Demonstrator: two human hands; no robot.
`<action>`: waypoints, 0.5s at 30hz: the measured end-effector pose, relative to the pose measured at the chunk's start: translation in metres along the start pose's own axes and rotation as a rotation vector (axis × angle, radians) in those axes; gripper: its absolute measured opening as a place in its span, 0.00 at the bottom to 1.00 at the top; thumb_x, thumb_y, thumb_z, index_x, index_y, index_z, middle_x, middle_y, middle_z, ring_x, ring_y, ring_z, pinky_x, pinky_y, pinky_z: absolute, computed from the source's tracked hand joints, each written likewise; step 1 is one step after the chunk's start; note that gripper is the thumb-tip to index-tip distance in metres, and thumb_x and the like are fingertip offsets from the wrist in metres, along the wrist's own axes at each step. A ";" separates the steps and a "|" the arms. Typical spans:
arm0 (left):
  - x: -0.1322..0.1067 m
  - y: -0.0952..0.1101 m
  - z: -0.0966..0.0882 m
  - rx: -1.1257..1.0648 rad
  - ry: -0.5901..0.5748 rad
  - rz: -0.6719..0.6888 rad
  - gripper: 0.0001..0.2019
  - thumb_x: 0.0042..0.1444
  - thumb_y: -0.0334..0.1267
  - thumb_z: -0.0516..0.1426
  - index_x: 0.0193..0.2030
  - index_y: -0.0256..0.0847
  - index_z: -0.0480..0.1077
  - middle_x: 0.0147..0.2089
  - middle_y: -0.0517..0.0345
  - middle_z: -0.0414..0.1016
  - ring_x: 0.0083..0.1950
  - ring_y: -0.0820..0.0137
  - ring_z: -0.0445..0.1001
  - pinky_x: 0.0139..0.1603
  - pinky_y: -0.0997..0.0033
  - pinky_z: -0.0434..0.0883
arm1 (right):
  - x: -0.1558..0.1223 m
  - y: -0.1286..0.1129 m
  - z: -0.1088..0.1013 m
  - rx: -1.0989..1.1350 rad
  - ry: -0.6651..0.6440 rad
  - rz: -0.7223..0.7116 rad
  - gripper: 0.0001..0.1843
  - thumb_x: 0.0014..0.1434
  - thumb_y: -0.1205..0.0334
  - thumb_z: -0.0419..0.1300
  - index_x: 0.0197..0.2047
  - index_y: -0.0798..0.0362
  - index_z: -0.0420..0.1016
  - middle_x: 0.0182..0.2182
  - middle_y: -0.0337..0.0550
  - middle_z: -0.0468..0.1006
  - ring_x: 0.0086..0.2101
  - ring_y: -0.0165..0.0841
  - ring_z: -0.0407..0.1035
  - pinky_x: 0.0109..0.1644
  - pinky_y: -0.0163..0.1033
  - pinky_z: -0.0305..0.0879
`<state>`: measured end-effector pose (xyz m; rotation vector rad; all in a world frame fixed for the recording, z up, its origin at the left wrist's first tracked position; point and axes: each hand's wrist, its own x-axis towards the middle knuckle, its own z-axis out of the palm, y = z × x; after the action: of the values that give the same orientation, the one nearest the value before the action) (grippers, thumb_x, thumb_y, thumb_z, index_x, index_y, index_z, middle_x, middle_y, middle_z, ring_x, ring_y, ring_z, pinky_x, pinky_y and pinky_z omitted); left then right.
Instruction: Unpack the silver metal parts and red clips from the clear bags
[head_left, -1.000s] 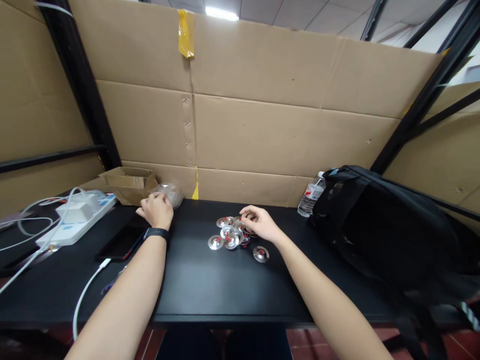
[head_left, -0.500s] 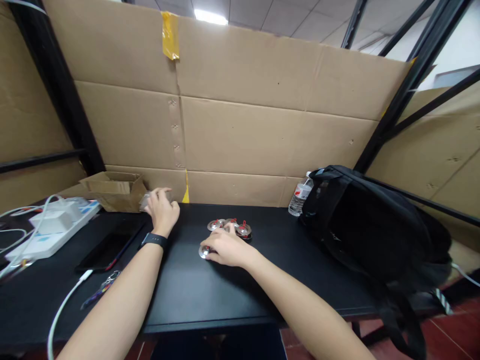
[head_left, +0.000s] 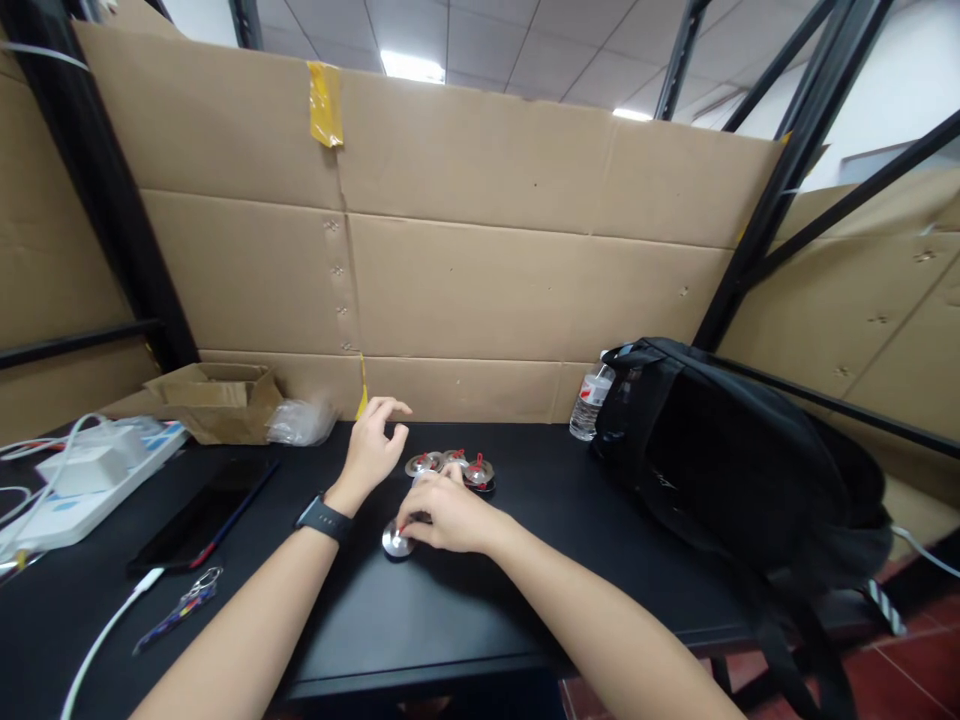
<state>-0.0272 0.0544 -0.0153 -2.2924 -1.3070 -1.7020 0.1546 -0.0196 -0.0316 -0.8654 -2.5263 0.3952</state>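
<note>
My right hand (head_left: 448, 511) is closed on a finger cymbal (head_left: 395, 543), a small shiny silver disc whose red loop shows by my fingertips. The disc sits just above or on the black table (head_left: 420, 632); which one I cannot tell. Behind that hand lie several more finger cymbals (head_left: 478, 474) with red loops, partly covered by my fingers. My left hand (head_left: 372, 452), with a dark watch on the wrist, hovers left of the group. Its fingers are apart and hold nothing. Beyond it is a crumpled clear plastic bag (head_left: 301, 423) on the table.
An open cardboard box (head_left: 221, 408), a white power strip (head_left: 97, 490), a dark phone (head_left: 206, 515) on a white cable and a keyring (head_left: 180, 610) lie at left. A water bottle (head_left: 591, 402) and black backpack (head_left: 742, 470) stand at right. Cardboard (head_left: 465, 300) walls the back.
My left hand has come away from the plastic bag, moving right toward the finger cymbals. My right hand has drawn its cymbal slightly nearer to me. The view has tilted a little upward.
</note>
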 end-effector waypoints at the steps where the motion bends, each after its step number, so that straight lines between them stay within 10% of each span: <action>1: 0.000 0.001 0.000 -0.013 -0.005 -0.038 0.11 0.55 0.29 0.52 0.41 0.42 0.72 0.43 0.54 0.75 0.47 0.64 0.75 0.52 0.65 0.70 | 0.000 0.001 -0.005 0.040 0.068 0.020 0.01 0.61 0.63 0.66 0.36 0.49 0.81 0.39 0.39 0.83 0.47 0.37 0.71 0.56 0.47 0.50; 7: -0.003 0.013 0.002 -0.174 -0.118 -0.210 0.08 0.58 0.37 0.57 0.44 0.42 0.71 0.40 0.57 0.79 0.38 0.68 0.77 0.41 0.71 0.70 | -0.001 0.032 -0.034 0.679 0.592 0.324 0.10 0.59 0.56 0.65 0.40 0.52 0.76 0.37 0.44 0.82 0.35 0.37 0.78 0.41 0.40 0.69; 15: -0.015 0.041 0.015 -0.259 -0.337 0.023 0.08 0.64 0.40 0.56 0.43 0.42 0.75 0.41 0.56 0.81 0.41 0.68 0.77 0.45 0.71 0.69 | 0.002 0.038 -0.031 0.989 0.620 0.359 0.17 0.51 0.50 0.71 0.37 0.53 0.77 0.44 0.45 0.80 0.33 0.34 0.77 0.38 0.40 0.74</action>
<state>0.0085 0.0251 -0.0152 -2.8306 -1.1517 -1.6134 0.1880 0.0143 -0.0198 -0.8230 -1.3286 1.1449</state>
